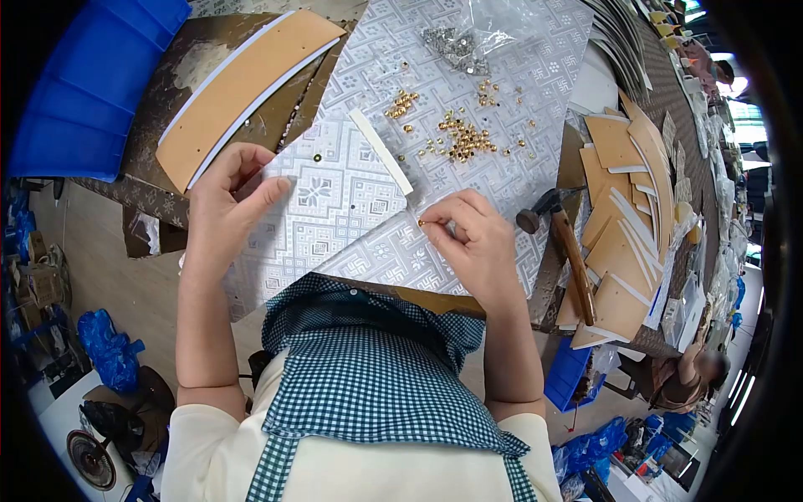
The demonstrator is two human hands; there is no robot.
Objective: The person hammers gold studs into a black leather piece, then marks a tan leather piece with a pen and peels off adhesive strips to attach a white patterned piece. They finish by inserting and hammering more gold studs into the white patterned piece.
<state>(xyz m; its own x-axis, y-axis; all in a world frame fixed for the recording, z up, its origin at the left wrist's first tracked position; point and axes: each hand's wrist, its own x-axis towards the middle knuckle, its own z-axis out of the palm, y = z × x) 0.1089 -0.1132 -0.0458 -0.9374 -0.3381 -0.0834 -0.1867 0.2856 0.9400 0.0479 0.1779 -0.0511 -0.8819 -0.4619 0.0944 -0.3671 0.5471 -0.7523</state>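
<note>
My left hand [238,197] grips the left edge of a grey-white patterned panel [335,180], thumb on top. A gold ring-like piece [317,157] sits on this panel, and a cream strip [381,151] lies along its right edge. Near the panel's right corner, the fingertips of my right hand [464,238] pinch a small gold piece [421,222]. Beyond my right hand, many small gold pieces [464,138] lie scattered on a larger patterned sheet [535,92]. Silver pieces [456,50] are heaped by a clear plastic bag [502,21] at the top.
A hammer [570,251] lies to the right of my right hand, beside stacked tan pieces [623,284]. Another tan curved piece [251,88] rests at the upper left, near a blue bin [84,79]. A person [690,376] is at the far right.
</note>
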